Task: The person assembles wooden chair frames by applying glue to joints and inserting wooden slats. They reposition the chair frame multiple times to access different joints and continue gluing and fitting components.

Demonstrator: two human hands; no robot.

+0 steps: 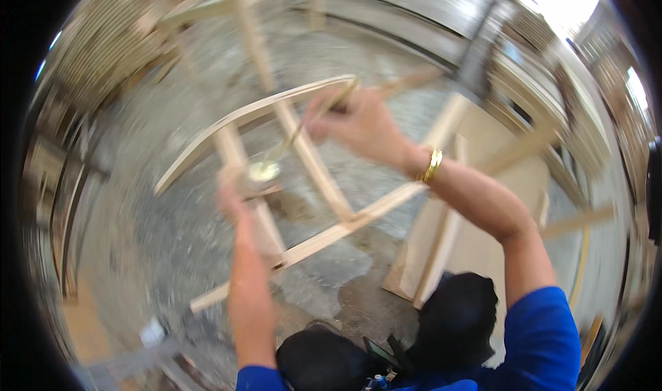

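My left hand (233, 189), blurred, is closed round a small round container (263, 172) with pale, creamy stuff in its top. My right hand (362, 122), a gold bracelet on its wrist, pinches a thin yellowish stick (298, 130). The stick slants down toward the container; blur hides whether its tip is a brush. Below both hands lies an unfinished wooden frame, with a curved rail (238, 115) on the far side and a straight rail (317, 243) nearer me. Two crosspieces (316, 163) join the rails, the left one partly covered by my left hand and the container.
To my right, a broad wooden panel (476, 218) leans or lies with narrow battens. Stacked timber (552, 108) stands along the right side and more (110, 53) at the far left. Another wooden frame (248, 32) stands beyond. The concrete floor (186, 253) has dark wet-looking patches.
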